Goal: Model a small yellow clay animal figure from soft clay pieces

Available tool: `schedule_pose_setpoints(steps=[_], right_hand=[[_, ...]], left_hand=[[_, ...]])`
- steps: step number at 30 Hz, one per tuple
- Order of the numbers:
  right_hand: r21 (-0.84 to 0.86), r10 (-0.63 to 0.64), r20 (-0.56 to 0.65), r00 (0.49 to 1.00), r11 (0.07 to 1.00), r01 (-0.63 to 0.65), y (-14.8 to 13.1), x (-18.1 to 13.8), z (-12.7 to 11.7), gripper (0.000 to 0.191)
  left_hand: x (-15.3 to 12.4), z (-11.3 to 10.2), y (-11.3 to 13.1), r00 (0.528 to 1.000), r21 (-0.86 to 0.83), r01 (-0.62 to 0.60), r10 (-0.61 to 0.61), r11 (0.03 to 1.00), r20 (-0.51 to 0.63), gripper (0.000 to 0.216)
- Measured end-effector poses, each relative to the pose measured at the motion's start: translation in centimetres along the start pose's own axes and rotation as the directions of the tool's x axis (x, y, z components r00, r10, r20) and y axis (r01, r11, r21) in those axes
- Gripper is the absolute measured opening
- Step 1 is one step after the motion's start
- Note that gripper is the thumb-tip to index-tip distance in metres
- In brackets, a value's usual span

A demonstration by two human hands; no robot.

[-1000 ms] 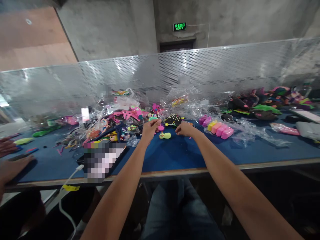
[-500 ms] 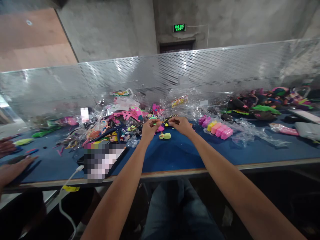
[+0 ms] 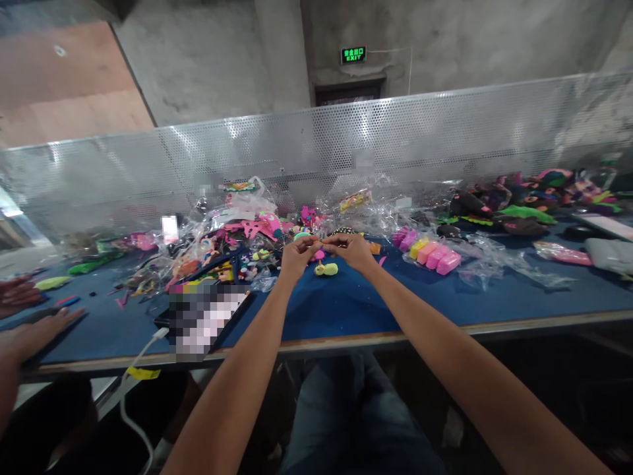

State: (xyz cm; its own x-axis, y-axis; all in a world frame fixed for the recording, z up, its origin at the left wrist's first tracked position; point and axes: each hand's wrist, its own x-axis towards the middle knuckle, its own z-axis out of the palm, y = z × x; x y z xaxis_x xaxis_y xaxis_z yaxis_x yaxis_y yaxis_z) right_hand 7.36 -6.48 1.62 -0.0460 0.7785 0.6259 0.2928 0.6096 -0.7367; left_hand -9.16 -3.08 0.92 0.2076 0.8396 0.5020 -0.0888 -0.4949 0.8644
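Note:
Over the blue mat, my left hand [image 3: 297, 257] and my right hand [image 3: 354, 252] meet at the fingertips, both closed in a pinch. Between them is a tiny bit of something, perhaps orange, too small to make out. Just below my fingers lies a small pale yellow-green clay figure [image 3: 327, 269], two rounded lumps joined, lying on the mat. A bright pink piece [image 3: 319, 255] shows behind the gap between my hands. Beyond my right hand is a black item with light dots [image 3: 345, 231], partly hidden.
Left of my hands, a heap of colourful clay pieces and plastic wrap [image 3: 237, 231] spreads out, with a phone [image 3: 210, 323] on a white cable. At right are pink and orange clay blocks [image 3: 438, 256]. A co-worker's hand [image 3: 44, 330] rests at far left; a perforated metal screen [image 3: 420, 132] stands behind.
My hands have come together, the right moving left until the fingertips meet. An orange piece beside my right hand shows more now. The yellow-green figure has stayed put.

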Motion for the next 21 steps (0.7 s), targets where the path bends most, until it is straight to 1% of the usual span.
schedule_pose_setpoints(steps=[4, 7, 10, 13, 17, 21], right_hand=[[0.077, -0.01, 0.03, 0.999, 0.997, 0.007, -0.06, 0.01, 0.04, 0.022], [0.17, -0.005, 0.079, 0.997, 0.985, -0.008, 0.27, 0.05, 0.09, 0.029], [0.231, -0.01, 0.124, 0.992, 0.973, -0.019, 0.64, 0.06, 0.11, 0.031], [0.229, -0.018, 0.13, 0.991, 0.973, -0.012, 0.63, -0.01, 0.1, 0.03], [0.188, -0.015, 0.102, 0.995, 0.982, -0.004, 0.14, -0.07, 0.03, 0.03], [0.206, 0.022, 0.082, 0.996, 0.978, -0.039, 0.03, 0.03, 0.01, 0.033]], left_hand=[[-0.04, 0.02, -0.03, 1.0, -0.009, 0.026, -0.026, 1.0, 0.017, 0.044], [-0.19, 0.14, 0.18, 0.996, -0.045, 0.069, -0.067, 0.997, 0.059, 0.048], [-0.34, 0.24, 0.41, 0.991, -0.046, 0.099, -0.095, 0.994, 0.094, 0.051], [-0.41, 0.25, 0.48, 0.989, -0.036, 0.11, -0.106, 0.993, 0.104, 0.049], [-0.41, 0.21, 0.47, 0.988, -0.039, 0.101, -0.096, 0.994, 0.123, 0.047], [-0.28, 0.11, 0.39, 0.995, 0.014, 0.059, -0.06, 0.998, 0.079, 0.044]])
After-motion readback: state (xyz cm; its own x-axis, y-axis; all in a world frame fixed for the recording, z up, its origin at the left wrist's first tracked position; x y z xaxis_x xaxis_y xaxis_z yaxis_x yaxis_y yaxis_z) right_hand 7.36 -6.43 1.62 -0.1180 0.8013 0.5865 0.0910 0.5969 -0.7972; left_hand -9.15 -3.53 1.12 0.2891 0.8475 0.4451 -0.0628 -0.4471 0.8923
